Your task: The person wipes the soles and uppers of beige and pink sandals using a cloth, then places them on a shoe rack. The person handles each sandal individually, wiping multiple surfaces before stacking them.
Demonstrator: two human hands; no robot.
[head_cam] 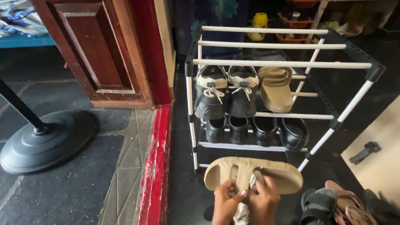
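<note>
Beige sandal (252, 174) held low in front of the shoe rack (279, 68), just off the dark floor, sole side turned partly up toward the camera. Left hand (225, 201) gripped its near edge from below, fingers closed on the strap area, apparently to steady it. Right hand (264, 202) pressed a pale cloth (242, 214) against the sandal's upper surface; the cloth hung down between the two wrists. Hands close together, both clamped, one on the sandal, one on the cloth. The tilt probably gave the cloth a flat face to bear on.

Behind the sandal, the rack's lowest rail sat bare. Next tier up held black shoes (254, 130) in a row, toes outward. Above them, a pair of black-and-white sneakers (228, 91) and a second beige sandal (275, 89), likely the mate. Top rails carried nothing.

To the right on the floor, a black sandal (318, 206) and pinkish sandals (352, 207) lay in a loose heap. Left of the rack, a red-painted threshold (155, 173), a wooden door (103, 49), and a round black stand base (46, 139) on stone paving.
</note>
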